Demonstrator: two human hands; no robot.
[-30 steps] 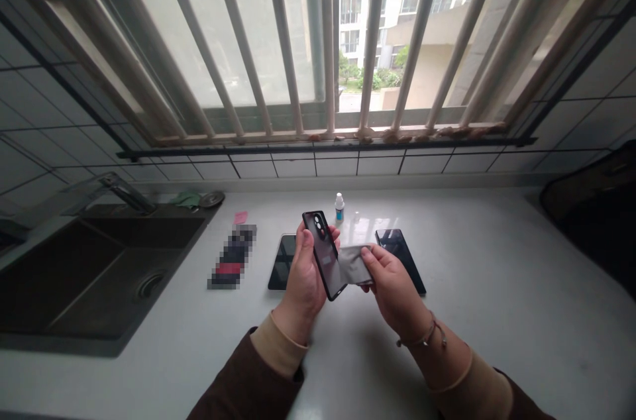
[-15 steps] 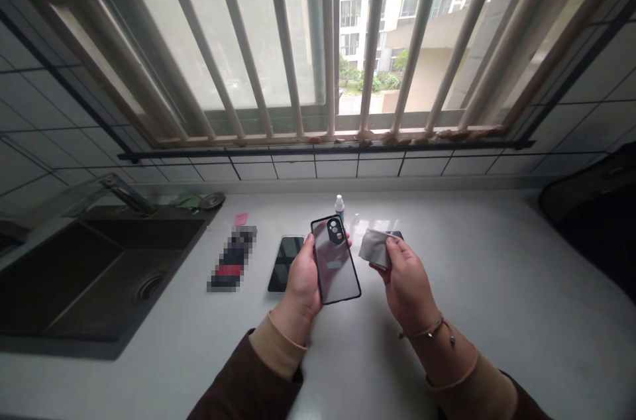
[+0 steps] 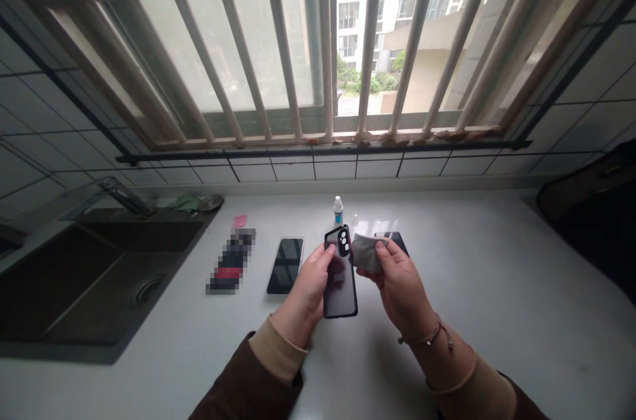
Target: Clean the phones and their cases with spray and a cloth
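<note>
My left hand (image 3: 312,279) grips a phone case (image 3: 340,291) by its left side, thumb on the back face. The case is see-through and smoky with a black rim and camera cut-outs at its top, and it stands tilted above the counter. A folded grey cloth (image 3: 366,253) is pinched between the thumb and fingers of my right hand (image 3: 401,284), close to the case's right edge; I cannot tell if they touch. Behind my left hand a phone (image 3: 287,264) lies face up. Another dark phone-like object (image 3: 396,241) is partly hidden behind my right hand.
A small white bottle (image 3: 338,209) stands behind the case. To the left lie a pink slip (image 3: 240,221) and a blurred-out dark item (image 3: 232,262). The sink (image 3: 114,340) takes up the left, a black bag-like object (image 3: 596,208) the right. A barred window rises behind the counter (image 3: 497,261).
My left hand has turned the phone case more edge-on and brought it slightly lower. My right hand has moved left with the cloth, closer to the case.
</note>
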